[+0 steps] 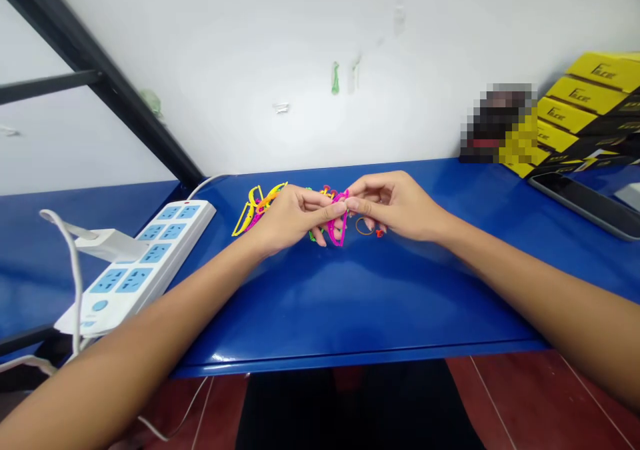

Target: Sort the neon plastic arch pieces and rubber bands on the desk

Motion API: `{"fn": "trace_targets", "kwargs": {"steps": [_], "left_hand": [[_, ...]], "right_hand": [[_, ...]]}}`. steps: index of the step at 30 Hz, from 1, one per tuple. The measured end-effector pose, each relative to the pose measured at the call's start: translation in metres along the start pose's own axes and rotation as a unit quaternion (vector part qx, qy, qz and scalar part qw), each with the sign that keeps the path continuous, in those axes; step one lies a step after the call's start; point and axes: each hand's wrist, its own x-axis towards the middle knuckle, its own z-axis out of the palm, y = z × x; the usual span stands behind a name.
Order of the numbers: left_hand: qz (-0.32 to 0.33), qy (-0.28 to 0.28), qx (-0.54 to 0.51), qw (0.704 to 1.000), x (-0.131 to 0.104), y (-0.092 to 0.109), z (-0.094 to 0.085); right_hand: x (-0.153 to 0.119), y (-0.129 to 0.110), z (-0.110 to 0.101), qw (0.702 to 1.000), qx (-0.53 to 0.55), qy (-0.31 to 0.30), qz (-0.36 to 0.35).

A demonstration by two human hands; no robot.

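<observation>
My left grip (pixel 295 218) and right grip (pixel 400 203) meet above the bench (pixel 350 310), thumbs nearly tip to tip, both pinched closed on a bow-shaped magenta plastic piece (pixel 342 233). It hangs from my fingertips, one edge curved, the other almost straight, its thin strips smooth and brightly coloured. Behind my left knuckles lies a loose tangle of slim plastic shapes: yellow bow-shaped frames (pixel 280 189) with long arcs, and an orange strip (pixel 267 201) crossing them. Small red-tipped pieces (pixel 327 190) poke up past my fingers, too blurred to make out fully. Under my right grip lie a thin brown ring (pixel 364 234) and a little knobbly red piece (pixel 379 233). The bench's blue surface is flat and glossy, with soft reflections. To my left sits a long white power strip (pixel 145 263), hard-shelled, its pale blue socket panels squared off
</observation>
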Motion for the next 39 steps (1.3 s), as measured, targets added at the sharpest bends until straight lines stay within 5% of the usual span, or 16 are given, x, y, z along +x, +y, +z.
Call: {"fn": "trace_targets", "kwargs": {"steps": [6, 17, 21, 25, 31, 35, 39], "left_hand": [[0.001, 0.023, -0.005, 1.0, 0.001, 0.0, 0.001], [-0.001, 0.038, 0.03, 0.999, 0.0, 0.002, 0.002], [0.046, 0.11, 0.137, 0.983, 0.0, 0.0, -0.001], [0.14, 0.197, 0.376, 0.895, 0.002, -0.01, -0.008], [0.113, 0.178, 0.524, 0.825, 0.003, -0.017, -0.011], [0.076, 0.151, 0.567, 0.806, 0.003, -0.019, -0.008], [0.063, 0.129, 0.563, 0.814, 0.004, -0.022, -0.008]], "right_hand": [[-0.001, 0.001, 0.0, 0.999, 0.035, -0.008, 0.025], [0.004, 0.0, -0.005, 0.994, 0.025, 0.097, 0.045], [0.004, -0.002, -0.014, 0.988, -0.084, 0.122, 0.037], [0.004, -0.001, -0.027, 0.921, -0.377, 0.092, 0.022], [0.002, 0.0, -0.032, 0.811, -0.569, -0.033, 0.133], [0.002, 0.002, -0.035, 0.791, -0.598, -0.01, 0.131], [0.003, 0.008, -0.035, 0.806, -0.586, 0.044, 0.075]]}}
